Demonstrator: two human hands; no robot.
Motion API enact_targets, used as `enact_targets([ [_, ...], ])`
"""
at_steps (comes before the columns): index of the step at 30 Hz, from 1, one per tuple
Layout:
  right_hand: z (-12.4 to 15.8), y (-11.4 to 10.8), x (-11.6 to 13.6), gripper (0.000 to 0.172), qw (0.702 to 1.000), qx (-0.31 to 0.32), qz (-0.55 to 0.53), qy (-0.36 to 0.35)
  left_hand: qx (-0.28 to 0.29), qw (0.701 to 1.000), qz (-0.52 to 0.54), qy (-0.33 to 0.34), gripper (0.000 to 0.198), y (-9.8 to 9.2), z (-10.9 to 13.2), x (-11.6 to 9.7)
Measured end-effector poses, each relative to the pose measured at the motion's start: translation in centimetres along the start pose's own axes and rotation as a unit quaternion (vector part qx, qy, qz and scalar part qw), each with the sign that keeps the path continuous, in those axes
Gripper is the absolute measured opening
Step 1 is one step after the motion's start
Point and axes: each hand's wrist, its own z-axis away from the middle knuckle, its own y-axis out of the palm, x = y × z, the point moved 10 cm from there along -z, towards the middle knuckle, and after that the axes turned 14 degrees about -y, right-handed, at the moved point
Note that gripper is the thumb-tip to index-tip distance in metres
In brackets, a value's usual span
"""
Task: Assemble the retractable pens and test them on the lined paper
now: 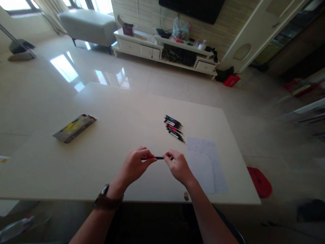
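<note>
Both hands meet over the near middle of the counter (106, 142), holding one pen (155, 158) level between them. Left hand (134, 166) has its fingertips closed on the pen's red end; right hand (179, 166) pinches the black end. Each grip is closed to a narrow pinch, thumb against fingers. The pen is slim and straight, and whether it rests on the counter or is lifted off cannot be told.

Step in hand, by my reading: working the pen's two ends against each other, pulling apart or pushing together; which one cannot be told. The next move likely calls for a straight pull or push along the pen's axis, with both pinches firm.

At 1 o'clock from the hands lies a loose bundle of pens (173, 127), mostly dark barrels with pink and green accents. A sheet of paper (207, 162), thin and covered in fine markings, lies flat at 3 o'clock. A flat carton (74, 128), yellow and grey, sits at 10 o'clock, well apart. Counter surface smooth, pale, matte. A dark strapped watch (105, 200) sits on the left wrist.
</note>
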Motion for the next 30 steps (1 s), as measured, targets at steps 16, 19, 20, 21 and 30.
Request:
enact_targets([
  [16, 0.6, -0.9, -1.5, 0.005, 0.976, 0.073, 0.203, 0.011, -0.02, 0.999, -0.028, 0.035, 0.028, 2.3, -0.7, -0.7],
  [19, 1.0, -6.7, -1.9, 0.01, 0.972, -0.044, 0.227, 0.037, -0.079, 0.997, 0.019, 0.02, 0.052, 1.9, -1.0, -0.8],
  [20, 1.3, -9.1, -2.0, 0.013, 0.969, -0.085, 0.228, 0.04, -0.075, 0.997, 0.023, 0.015, 0.05, 2.6, -1.0, -0.9],
  [21, 1.7, -11.4, -2.2, 0.018, 0.968, -0.121, 0.219, 0.037, -0.056, 0.998, 0.017, 0.014, 0.044, 3.7, -0.9, -1.0],
  [30, 12.8, -27.2, -13.2, 0.022, 0.901, -0.402, 0.078, 0.142, 0.251, 0.947, -0.16, 0.124, 0.04, 20.2, 7.4, -4.5],
])
